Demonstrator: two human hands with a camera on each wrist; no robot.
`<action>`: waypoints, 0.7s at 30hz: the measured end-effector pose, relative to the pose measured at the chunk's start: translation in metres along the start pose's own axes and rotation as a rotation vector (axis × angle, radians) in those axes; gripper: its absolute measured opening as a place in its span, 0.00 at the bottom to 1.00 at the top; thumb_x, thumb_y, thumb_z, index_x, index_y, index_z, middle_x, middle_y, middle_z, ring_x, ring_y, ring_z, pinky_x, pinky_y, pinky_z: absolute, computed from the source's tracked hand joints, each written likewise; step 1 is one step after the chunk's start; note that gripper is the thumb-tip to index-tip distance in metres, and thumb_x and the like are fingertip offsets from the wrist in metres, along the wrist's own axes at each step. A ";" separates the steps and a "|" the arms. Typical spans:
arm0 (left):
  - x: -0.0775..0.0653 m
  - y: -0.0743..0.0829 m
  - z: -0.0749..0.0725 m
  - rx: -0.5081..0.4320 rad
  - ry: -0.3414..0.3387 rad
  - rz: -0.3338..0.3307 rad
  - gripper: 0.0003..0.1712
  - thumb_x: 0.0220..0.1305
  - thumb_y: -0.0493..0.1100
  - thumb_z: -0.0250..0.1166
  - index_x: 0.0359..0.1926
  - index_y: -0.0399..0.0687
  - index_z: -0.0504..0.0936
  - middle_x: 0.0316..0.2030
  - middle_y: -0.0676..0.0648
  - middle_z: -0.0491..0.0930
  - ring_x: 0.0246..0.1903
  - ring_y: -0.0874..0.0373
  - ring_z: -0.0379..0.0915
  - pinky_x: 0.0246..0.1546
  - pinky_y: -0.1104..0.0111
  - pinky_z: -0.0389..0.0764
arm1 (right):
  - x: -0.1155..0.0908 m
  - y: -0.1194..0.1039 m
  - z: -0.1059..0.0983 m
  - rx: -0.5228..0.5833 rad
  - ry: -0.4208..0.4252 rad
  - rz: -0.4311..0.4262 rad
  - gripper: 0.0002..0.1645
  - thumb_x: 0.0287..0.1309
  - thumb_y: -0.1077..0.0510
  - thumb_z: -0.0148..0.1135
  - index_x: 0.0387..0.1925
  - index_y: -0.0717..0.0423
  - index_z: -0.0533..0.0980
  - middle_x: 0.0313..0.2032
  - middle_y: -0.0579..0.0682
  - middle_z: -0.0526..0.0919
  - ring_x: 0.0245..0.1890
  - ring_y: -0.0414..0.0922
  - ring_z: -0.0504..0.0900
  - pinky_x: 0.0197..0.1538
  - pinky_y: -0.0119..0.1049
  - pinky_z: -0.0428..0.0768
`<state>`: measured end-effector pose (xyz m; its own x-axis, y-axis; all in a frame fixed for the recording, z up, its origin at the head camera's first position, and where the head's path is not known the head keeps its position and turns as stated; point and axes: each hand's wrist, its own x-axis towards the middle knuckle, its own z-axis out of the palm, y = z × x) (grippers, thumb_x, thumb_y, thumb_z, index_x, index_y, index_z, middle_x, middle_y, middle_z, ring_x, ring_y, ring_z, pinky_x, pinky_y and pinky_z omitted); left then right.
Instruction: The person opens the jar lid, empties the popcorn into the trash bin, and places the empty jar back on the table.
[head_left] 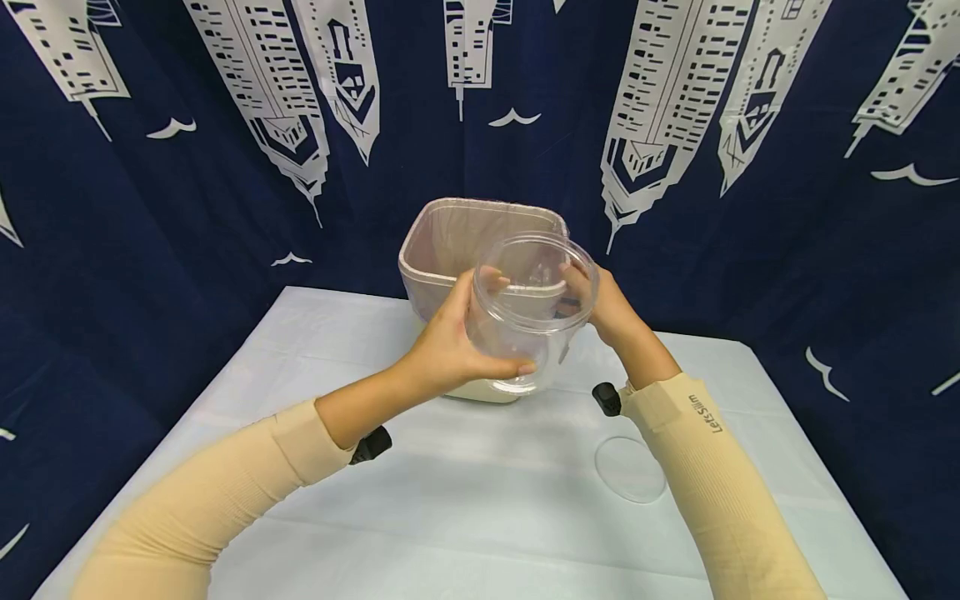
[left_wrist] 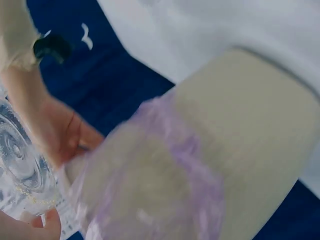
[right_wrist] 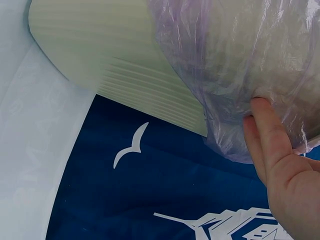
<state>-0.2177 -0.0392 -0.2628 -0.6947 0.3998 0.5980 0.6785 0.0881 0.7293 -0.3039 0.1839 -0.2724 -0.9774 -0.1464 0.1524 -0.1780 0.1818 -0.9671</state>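
In the head view my left hand [head_left: 465, 346] holds a round clear plastic tub [head_left: 517, 327], thumb low on its wall and fingers near the rim. The tub is tilted in front of a cream trash bin [head_left: 417, 283]. Purple film, a trash bag [right_wrist: 185, 65], covers the bin's upper part. My right hand [head_left: 607, 308] grips the bagged rim behind the tub; the right wrist view shows two fingers [right_wrist: 272, 127] along the bin's outside. Some pale residue [left_wrist: 37, 195] shows on the tub in the left wrist view.
A clear round lid [head_left: 630, 471] lies on the white-covered table [head_left: 480, 517] beside my right forearm. Dark blue cloth [head_left: 525, 158] with white building prints hangs behind and along both sides. Wrist cameras [head_left: 371, 445] sit at both cuffs.
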 end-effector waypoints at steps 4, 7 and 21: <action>-0.013 -0.014 0.013 0.023 -0.003 -0.042 0.54 0.28 0.41 0.79 0.58 0.43 0.57 0.54 0.45 0.65 0.52 0.53 0.63 0.52 0.63 0.66 | -0.001 -0.001 0.001 0.114 -0.029 0.004 0.30 0.66 0.59 0.42 0.66 0.62 0.50 0.60 0.65 0.60 0.57 0.58 0.64 0.54 0.49 0.67; -0.023 -0.026 0.023 0.045 -0.009 -0.075 0.55 0.28 0.43 0.79 0.58 0.45 0.57 0.54 0.46 0.64 0.53 0.55 0.62 0.53 0.63 0.65 | -0.001 -0.001 0.000 0.066 -0.036 -0.010 0.29 0.67 0.57 0.41 0.66 0.63 0.50 0.59 0.66 0.62 0.56 0.56 0.65 0.55 0.48 0.67; -0.058 -0.077 0.057 0.076 -0.058 -0.218 0.57 0.31 0.51 0.78 0.61 0.47 0.53 0.56 0.48 0.61 0.57 0.57 0.57 0.56 0.59 0.62 | -0.001 -0.004 0.000 0.016 -0.040 0.019 0.31 0.67 0.52 0.40 0.67 0.60 0.50 0.59 0.65 0.62 0.54 0.55 0.68 0.54 0.47 0.69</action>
<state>-0.2157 -0.0172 -0.3727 -0.8135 0.4150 0.4074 0.5313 0.2453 0.8109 -0.3024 0.1836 -0.2689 -0.9752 -0.1816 0.1262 -0.1574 0.1689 -0.9730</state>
